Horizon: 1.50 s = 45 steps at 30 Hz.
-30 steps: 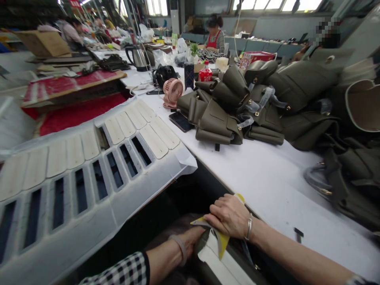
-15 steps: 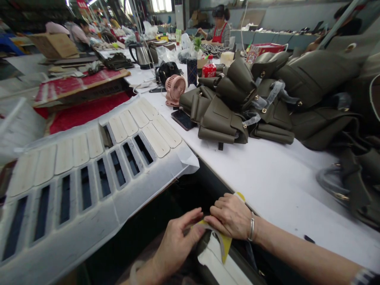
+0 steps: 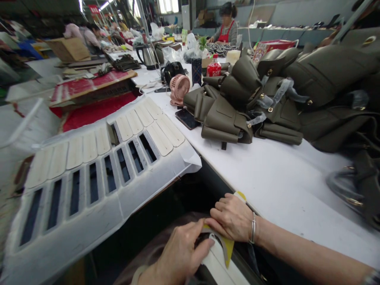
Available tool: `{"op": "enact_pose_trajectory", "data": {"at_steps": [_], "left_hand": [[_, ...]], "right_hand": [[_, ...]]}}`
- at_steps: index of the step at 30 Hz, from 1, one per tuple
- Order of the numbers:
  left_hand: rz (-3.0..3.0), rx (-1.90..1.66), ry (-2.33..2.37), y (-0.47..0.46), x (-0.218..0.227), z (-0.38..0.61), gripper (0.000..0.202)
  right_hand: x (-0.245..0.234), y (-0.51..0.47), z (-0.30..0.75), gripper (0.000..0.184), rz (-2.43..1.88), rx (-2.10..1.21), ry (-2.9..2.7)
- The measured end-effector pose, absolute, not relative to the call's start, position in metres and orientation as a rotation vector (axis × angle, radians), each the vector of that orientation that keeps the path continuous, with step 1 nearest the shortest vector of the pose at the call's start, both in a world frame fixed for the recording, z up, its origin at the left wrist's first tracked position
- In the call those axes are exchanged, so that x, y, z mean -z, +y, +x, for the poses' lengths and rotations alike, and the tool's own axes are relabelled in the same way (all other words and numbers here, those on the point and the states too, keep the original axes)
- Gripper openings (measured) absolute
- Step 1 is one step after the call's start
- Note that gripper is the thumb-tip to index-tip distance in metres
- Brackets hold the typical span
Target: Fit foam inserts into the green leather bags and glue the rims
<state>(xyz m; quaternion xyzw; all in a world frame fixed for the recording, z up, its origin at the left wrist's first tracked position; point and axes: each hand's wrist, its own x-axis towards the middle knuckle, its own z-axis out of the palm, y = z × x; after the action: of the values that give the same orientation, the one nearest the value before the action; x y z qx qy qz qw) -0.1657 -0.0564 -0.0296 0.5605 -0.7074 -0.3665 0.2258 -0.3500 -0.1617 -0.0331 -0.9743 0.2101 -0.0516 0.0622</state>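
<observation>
My right hand (image 3: 232, 217) rests at the white table's (image 3: 267, 178) near edge, fingers curled down and pinching a yellow strip (image 3: 228, 245) that sticks out from under it. My left hand (image 3: 181, 253) lies just left of it, fingers pressed on a dark olive piece with a white lining (image 3: 218, 267) below the table edge. The two hands nearly touch at the fingertips. Whatever sits under my left palm is hidden.
A heap of olive-green bags (image 3: 252, 99) covers the table's right side. A phone (image 3: 187, 118), pink fan (image 3: 179, 89), red bottle (image 3: 213, 68) and kettle (image 3: 147, 57) stand beyond. On the left lies a white slotted sheet with cream tabs (image 3: 97, 166). Other people work farther back.
My left hand came up from below the table edge and now presses on the piece beside my right hand. The right hand stayed put. The view drifted slightly left.
</observation>
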Motion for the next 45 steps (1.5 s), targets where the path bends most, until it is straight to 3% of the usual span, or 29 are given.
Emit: {"op": "enact_pose_trajectory", "data": {"at_steps": [18, 22, 25, 29, 32, 35, 40, 45], "left_hand": [[1.512, 0.847, -2.251, -0.051, 0.033, -0.178, 0.025], [1.431, 1.065, -2.079, -0.055, 0.018, -0.173, 0.033], [1.396, 1.428, -1.805, -0.066, 0.013, -0.164, 0.043], [1.371, 1.791, -1.446, -0.08, 0.024, -0.158, 0.031], [1.332, 1.922, -1.314, -0.085, 0.034, -0.158, 0.034], [1.275, 1.974, -1.288, -0.086, 0.037, -0.159, 0.032], [1.231, 2.013, -1.249, -0.085, 0.032, -0.158, 0.035], [1.211, 1.997, -1.27, -0.086, 0.024, -0.162, 0.033]], "right_hand": [[0.029, -0.135, -0.362, 0.047, -2.864, -0.043, 0.788], [0.028, -0.121, -0.362, 0.048, -2.792, -0.063, 0.904], [0.026, -0.111, -0.362, 0.049, -2.727, -0.094, 1.009], [0.021, -0.099, -0.363, 0.051, -2.639, -0.142, 1.112], [0.021, -0.091, -0.369, 0.053, -2.57, -0.165, 1.188], [0.022, -0.087, -0.385, 0.057, -2.355, -0.126, 1.258], [0.013, -0.094, -0.411, 0.062, -1.609, 0.159, 1.47], [0.009, -0.105, -0.391, 0.055, -1.424, 0.311, 1.189]]}}
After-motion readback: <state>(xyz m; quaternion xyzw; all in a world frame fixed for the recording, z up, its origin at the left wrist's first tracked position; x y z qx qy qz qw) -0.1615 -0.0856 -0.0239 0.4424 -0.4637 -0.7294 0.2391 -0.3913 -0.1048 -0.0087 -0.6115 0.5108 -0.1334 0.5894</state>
